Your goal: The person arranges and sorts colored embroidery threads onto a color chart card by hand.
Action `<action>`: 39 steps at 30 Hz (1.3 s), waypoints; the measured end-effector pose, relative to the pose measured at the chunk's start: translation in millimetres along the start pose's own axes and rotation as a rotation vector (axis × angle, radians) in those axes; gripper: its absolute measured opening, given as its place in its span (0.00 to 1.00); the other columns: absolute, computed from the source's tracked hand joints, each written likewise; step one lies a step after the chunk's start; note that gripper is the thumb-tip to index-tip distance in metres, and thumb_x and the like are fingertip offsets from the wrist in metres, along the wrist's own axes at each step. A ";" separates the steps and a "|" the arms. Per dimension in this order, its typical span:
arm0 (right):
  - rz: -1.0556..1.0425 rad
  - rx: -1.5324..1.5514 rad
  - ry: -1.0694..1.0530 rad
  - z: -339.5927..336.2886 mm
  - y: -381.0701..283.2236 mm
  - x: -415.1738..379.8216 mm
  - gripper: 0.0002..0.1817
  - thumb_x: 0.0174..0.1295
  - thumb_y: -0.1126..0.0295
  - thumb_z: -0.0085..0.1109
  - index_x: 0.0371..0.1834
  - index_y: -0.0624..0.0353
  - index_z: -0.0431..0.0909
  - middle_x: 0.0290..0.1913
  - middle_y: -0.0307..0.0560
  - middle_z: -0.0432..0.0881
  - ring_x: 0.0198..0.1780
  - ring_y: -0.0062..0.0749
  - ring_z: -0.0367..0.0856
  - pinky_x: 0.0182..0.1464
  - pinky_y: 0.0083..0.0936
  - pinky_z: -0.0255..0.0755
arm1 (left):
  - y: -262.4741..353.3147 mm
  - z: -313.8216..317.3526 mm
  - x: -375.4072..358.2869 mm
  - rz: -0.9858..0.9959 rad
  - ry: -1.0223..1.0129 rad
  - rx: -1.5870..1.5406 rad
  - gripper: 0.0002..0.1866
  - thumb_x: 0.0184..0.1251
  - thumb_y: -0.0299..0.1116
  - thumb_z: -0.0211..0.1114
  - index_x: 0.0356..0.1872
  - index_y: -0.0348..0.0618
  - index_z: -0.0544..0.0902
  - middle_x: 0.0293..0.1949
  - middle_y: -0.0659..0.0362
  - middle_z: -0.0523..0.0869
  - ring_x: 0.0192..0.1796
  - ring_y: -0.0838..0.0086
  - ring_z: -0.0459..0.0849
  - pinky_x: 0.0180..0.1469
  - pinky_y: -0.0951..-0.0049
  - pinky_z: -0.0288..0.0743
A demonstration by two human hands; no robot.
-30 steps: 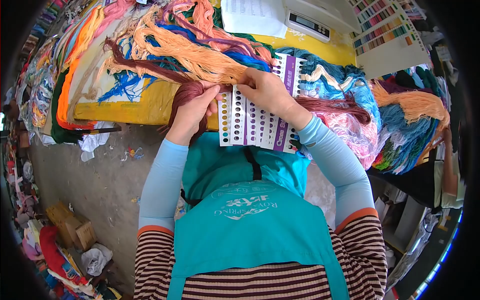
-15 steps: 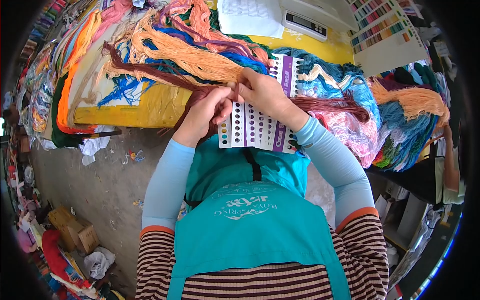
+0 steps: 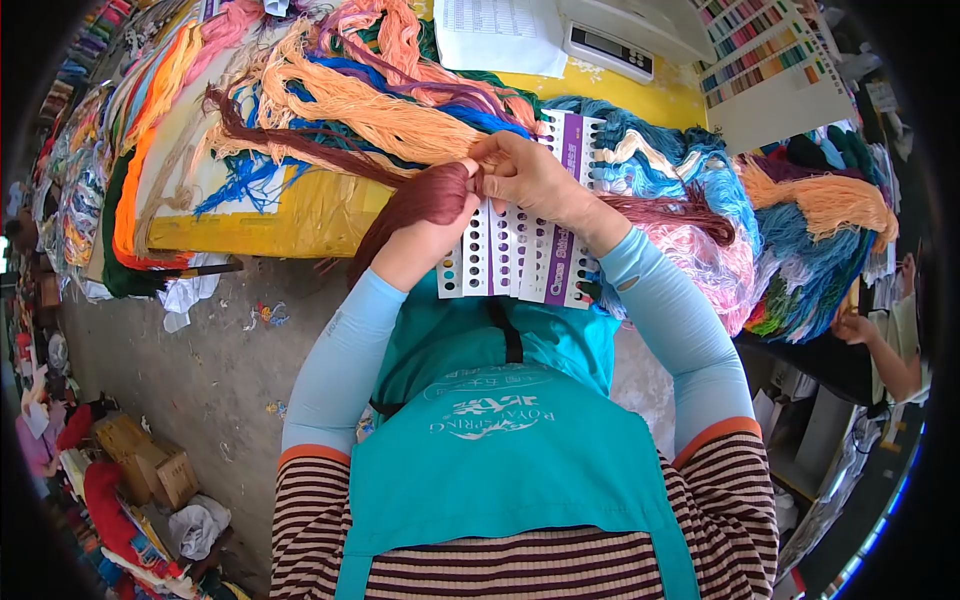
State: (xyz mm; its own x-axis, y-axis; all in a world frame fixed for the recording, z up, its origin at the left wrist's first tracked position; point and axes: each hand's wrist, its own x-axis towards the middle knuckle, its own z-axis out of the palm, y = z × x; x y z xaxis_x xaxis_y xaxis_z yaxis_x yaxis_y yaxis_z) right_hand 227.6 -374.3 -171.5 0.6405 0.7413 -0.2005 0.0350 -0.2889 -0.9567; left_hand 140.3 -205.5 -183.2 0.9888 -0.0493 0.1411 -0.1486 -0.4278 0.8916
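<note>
A brownish-maroon hank of embroidery thread (image 3: 425, 203) is draped over the fingers of my left hand (image 3: 432, 242), which is closed on it. My right hand (image 3: 540, 183) meets it at the fingertips, thumb and forefinger pinched together on what looks like strands of the same thread. The exact grip point is hidden between the fingers. Beneath both hands lie white and purple thread cards (image 3: 558, 268) with rows of punched holes, reaching over the table's front edge. Maroon strands (image 3: 680, 217) lie to the right of my right wrist.
Peach thread (image 3: 375, 105) and blue thread (image 3: 247, 185) spread over the yellow table (image 3: 290, 215). Light-blue and pink hanks (image 3: 700, 265) hang over its edge at right. A scale (image 3: 612, 50), a paper sheet (image 3: 500, 35) and a colour chart (image 3: 770, 70) stand behind. Another person's arm (image 3: 880, 350) shows far right.
My left hand has turned and moved slightly right, with the maroon hank now lying across its fingers. My right hand stays close by, still pinching. Another person's hand has shifted at far right.
</note>
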 end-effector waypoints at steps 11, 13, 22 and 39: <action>0.013 -0.198 0.034 2.7 -1.7 1.3 0.24 0.72 0.50 0.53 0.52 0.64 0.71 0.27 0.41 0.81 0.28 0.24 0.81 0.33 0.24 0.72 | -33.9 -113.0 -77.3 -0.015 0.245 -2.166 0.11 0.78 0.31 0.49 0.40 0.33 0.74 0.20 0.65 0.69 0.13 0.85 0.63 0.12 0.85 0.56; 0.027 -0.251 0.061 6.3 -6.0 2.4 0.27 0.71 0.47 0.53 0.53 0.64 0.73 0.26 0.44 0.84 0.33 0.32 0.85 0.41 0.30 0.75 | -49.4 -138.5 -90.5 0.265 0.322 -2.086 0.12 0.78 0.33 0.50 0.44 0.33 0.75 0.21 0.67 0.68 0.14 0.85 0.62 0.14 0.84 0.56; -0.201 -0.630 0.237 19.5 -18.2 -13.2 0.11 0.58 0.68 0.58 0.42 0.58 0.77 0.32 0.52 0.83 0.35 0.44 0.84 0.36 0.40 0.77 | -15.7 -84.1 -71.7 -0.311 0.402 -0.364 0.12 0.64 0.29 0.68 0.49 0.41 0.83 0.35 0.64 0.82 0.29 0.82 0.77 0.30 0.81 0.68; -0.114 -0.152 0.211 6.9 0.0 -3.6 0.10 0.59 0.69 0.59 0.42 0.58 0.73 0.32 0.54 0.81 0.34 0.44 0.83 0.40 0.34 0.77 | -19.4 -56.6 -30.6 -0.122 0.086 0.224 0.15 0.72 0.39 0.62 0.48 0.37 0.81 0.45 0.49 0.85 0.49 0.57 0.83 0.53 0.64 0.74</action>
State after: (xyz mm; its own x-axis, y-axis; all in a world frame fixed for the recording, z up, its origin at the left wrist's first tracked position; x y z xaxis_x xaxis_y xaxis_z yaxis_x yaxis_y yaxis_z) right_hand 220.0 -372.7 -172.2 0.7705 0.6367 -0.0298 0.2205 -0.3101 -0.9248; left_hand 111.9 -144.6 -180.4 0.9927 0.0881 0.0828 -0.0111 -0.6152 0.7883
